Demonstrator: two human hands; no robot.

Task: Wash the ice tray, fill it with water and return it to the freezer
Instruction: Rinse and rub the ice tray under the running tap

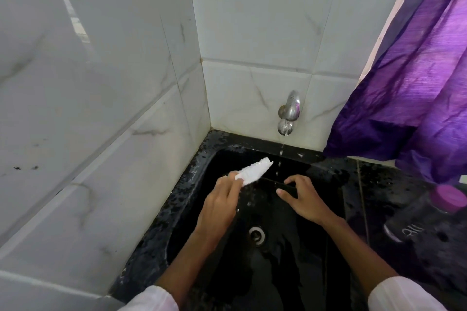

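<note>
- Left hand point(222, 199), near-left over the sink point(182, 209): fingers and thumb pinch the near end of a white, ridged piece, taken to be the ice tray point(255, 171).
- Tray position: held tilted in the air, far end raised toward the tap point(290, 111), just left of the water stream point(280, 156) and not under it.
- Right hand point(303, 199), right of the stream: thumb and fingers curled like a claw around a dark straight edge low in the basin. Black on black, so I cannot tell whether it grasps anything.
- Flow: thin, broken into drops. The basin is wet, with the drain point(257, 233) near and central.
- Step judged: rinsing, with filling to come.
- Method note: shift the tray right until the stream lands in the cells. Keep the cells facing up and tilted so rinse water runs off one end toward the drain.
- Support the free end with the right hand, since a one-end pinch on wet plastic may slip.
- For filling, level the tray and work cell by cell, as the weak flow will be slow.
- Right counter: a dark bottle point(429, 222) with a pink cap, under a purple curtain point(417, 70).
</note>
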